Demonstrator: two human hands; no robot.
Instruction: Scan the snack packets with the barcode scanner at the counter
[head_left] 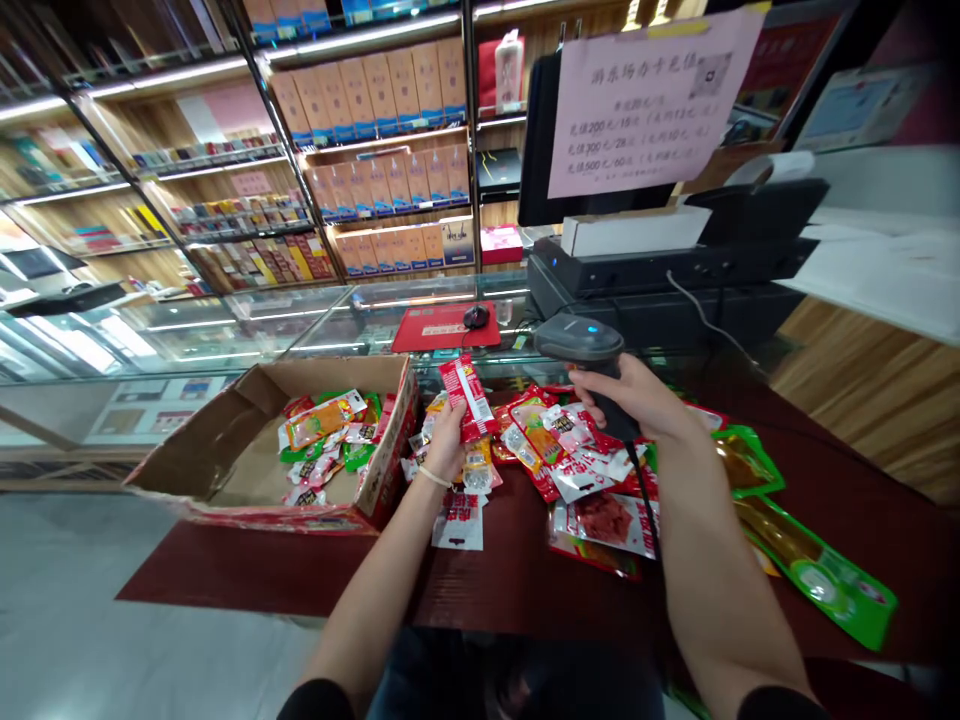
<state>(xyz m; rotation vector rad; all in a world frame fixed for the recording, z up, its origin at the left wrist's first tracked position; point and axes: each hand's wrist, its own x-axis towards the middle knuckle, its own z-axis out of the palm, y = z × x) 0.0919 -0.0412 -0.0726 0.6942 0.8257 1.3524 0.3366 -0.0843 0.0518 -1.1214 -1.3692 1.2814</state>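
Observation:
My left hand [448, 443] grips a red snack packet [466, 398] by its lower edge, its white barcode label facing up. My right hand [637, 398] is wrapped round the handle of a black barcode scanner [581, 338], whose head points left toward the packet; a small blue light shows on top. Below and between the hands lies a heap of red, white and orange snack packets [566, 430]. To the left, an open cardboard box [202, 500] holds several more packets [330, 430]. Green packets [817, 575] lie right of my right forearm.
The dark red counter mat [495, 590] spans the front. Behind are a red mouse pad [420, 328] with a black mouse [475, 317], and a monitor with a pink paper sign [637, 110] over a black till [600, 275]. The scanner's cable [646, 500] hangs beside my right forearm.

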